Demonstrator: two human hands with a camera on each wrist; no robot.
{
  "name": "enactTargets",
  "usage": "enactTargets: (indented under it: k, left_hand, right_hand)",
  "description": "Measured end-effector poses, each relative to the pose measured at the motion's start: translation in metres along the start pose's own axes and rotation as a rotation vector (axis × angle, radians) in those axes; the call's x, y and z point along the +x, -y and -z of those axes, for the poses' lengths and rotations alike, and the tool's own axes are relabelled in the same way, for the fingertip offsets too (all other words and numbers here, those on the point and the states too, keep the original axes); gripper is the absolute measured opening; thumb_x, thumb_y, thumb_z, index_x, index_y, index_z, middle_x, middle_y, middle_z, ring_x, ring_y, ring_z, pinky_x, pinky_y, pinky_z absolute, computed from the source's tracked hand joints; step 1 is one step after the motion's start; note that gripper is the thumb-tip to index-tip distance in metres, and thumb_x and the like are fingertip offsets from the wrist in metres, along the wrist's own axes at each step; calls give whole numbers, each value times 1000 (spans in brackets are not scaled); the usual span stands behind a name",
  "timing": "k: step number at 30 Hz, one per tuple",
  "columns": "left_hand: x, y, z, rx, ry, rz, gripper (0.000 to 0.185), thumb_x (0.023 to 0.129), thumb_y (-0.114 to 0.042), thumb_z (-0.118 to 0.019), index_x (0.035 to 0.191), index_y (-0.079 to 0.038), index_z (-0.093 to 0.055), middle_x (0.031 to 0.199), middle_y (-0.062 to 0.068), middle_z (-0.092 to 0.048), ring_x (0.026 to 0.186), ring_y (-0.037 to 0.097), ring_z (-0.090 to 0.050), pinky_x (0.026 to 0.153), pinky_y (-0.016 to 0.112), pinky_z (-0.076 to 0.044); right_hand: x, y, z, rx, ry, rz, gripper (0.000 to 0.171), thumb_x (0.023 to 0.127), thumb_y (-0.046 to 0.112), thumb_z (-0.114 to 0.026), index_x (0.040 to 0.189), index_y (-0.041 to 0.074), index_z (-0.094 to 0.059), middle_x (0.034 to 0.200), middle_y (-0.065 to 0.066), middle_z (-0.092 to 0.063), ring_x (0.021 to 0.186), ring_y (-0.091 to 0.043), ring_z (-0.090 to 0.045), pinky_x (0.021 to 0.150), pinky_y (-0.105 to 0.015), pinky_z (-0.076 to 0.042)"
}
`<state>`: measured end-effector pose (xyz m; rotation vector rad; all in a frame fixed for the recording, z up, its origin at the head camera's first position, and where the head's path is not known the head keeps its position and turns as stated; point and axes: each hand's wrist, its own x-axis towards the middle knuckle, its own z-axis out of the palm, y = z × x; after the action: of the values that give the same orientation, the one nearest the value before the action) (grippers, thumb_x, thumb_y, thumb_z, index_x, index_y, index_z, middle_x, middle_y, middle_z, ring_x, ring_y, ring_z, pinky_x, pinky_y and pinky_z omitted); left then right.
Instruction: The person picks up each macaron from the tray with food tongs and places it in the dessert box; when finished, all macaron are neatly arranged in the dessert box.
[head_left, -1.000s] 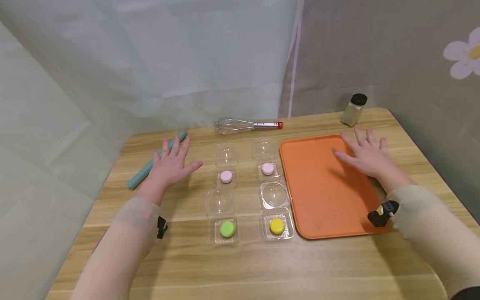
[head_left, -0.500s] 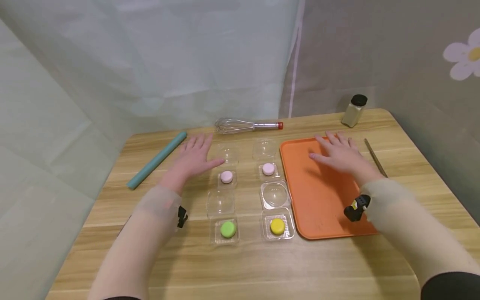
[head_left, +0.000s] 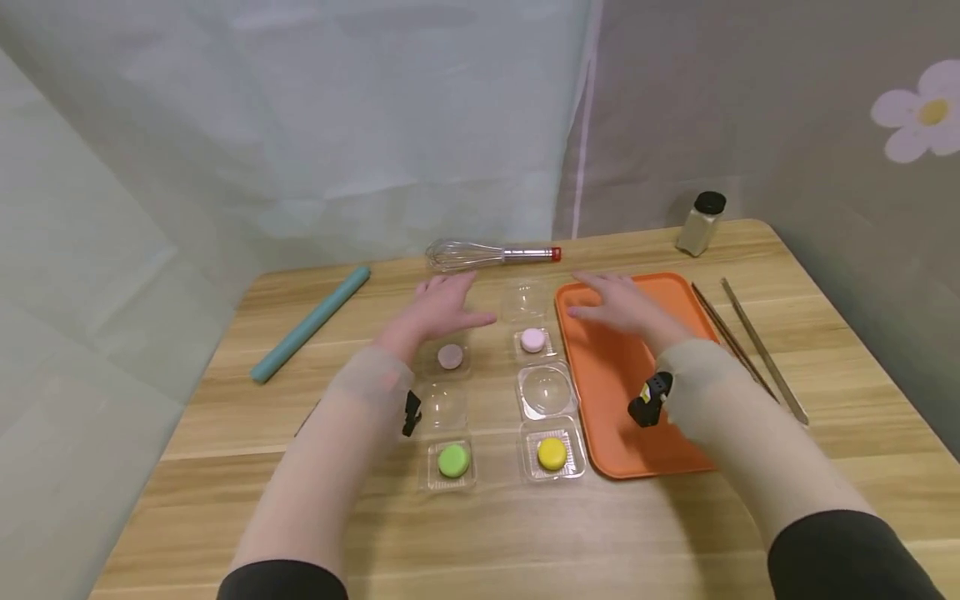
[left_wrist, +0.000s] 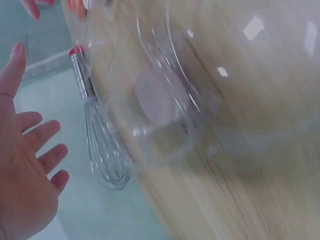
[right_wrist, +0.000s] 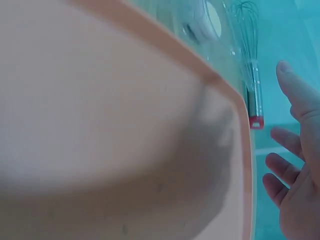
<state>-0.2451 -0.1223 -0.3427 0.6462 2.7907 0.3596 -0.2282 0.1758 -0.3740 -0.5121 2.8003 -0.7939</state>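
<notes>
Left hand (head_left: 438,309): shifted inward, fingers loosely spread, gripping nothing, near far-left pink macaron (head_left: 450,357).
Right hand (head_left: 621,305): likewise inward, spread, above orange tray (head_left: 611,392).
Macarons (head_left: 552,454): unmoved in clear containers (head_left: 546,392), apparently untouched.

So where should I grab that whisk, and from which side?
Probably the middle of its metal handle, right hand coming from above and the near side. The whisk lies along the far edge of the table, cloth behind; its slim, straight handle points right, the wide wire loops left.
</notes>
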Motion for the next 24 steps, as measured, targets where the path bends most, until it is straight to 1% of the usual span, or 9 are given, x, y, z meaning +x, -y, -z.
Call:
enactTargets:
  k: [2, 4, 6, 9, 11, 16, 20, 24]
  left_hand:
    - [5, -4, -4, 10, -3, 17, 91, 82, -67, -52, 149, -13, -23, 151, 7, -27, 136, 37, -21, 108, 56, -8]
    - [8, -8, -7, 17, 5, 38, 89, 82, -66, -52, 149, -15, -23, 152, 8, -27, 137, 37, -19, 109, 56, -7]
    - [11, -12, -10, 4, 17, 56, 88, 83, -65, -52, 149, -16, -22, 152, 8, -26, 138, 36, -18, 109, 55, -5]
    - [15, -18, -14, -30, 27, 70, 86, 84, -63, -54, 150, -17, -22, 151, 6, -28, 138, 36, -17, 110, 55, -4]
    - [18, -20, -16, -34, 29, 67, 85, 85, -62, -53, 149, -16, -23, 151, 6, -30, 137, 36, -18, 110, 54, -5]
    - [22, -25, -19, -33, 23, 71, 83, 85, -61, -53, 148, -14, -25, 147, 5, -37, 136, 36, -22, 110, 52, -6]
    - [23, -29, -22, -74, 26, 80, 82, 86, -59, -54, 148, -14, -25, 146, 4, -39, 137, 36, -21, 110, 53, -3]
    - [24, -33, -25, -110, 49, 74, 82, 87, -58, -53, 149, -13, -24, 146, 5, -38, 138, 37, -19, 110, 54, -3]
  right_hand:
    - [6, 5, -4, 25, 2, 27, 71, 91, 39, -59, 147, 8, -29, 146, -21, -32, 135, -42, -21, 108, -56, -14]
    - [12, 9, -8, 30, 1, 56, 71, 91, 39, -59, 146, 5, -30, 145, -21, -34, 134, -40, -25, 108, -54, -16]
    - [17, 13, -12, 28, 6, 63, 72, 91, 39, -58, 146, 3, -30, 145, -22, -33, 134, -41, -25, 109, -54, -16]
    - [22, 16, -15, 9, 2, 44, 72, 91, 39, -58, 146, 3, -30, 146, -23, -32, 134, -41, -23, 109, -54, -14]
    - [23, 17, -16, 10, 7, 22, 71, 91, 38, -59, 146, 4, -29, 147, -22, -31, 135, -40, -22, 110, -53, -12]
    - [27, 18, -17, 19, 32, 1, 72, 92, 38, -57, 147, 4, -26, 147, -21, -31, 136, -40, -21, 110, -54, -10]
    - [29, 19, -18, 45, 41, 5, 72, 92, 35, -59, 147, 1, -25, 146, -22, -33, 135, -38, -23, 110, -53, -14]
    - [29, 21, -21, 68, 48, 8, 73, 91, 34, -61, 145, -3, -27, 142, -23, -38, 131, -37, -33, 108, -50, -22]
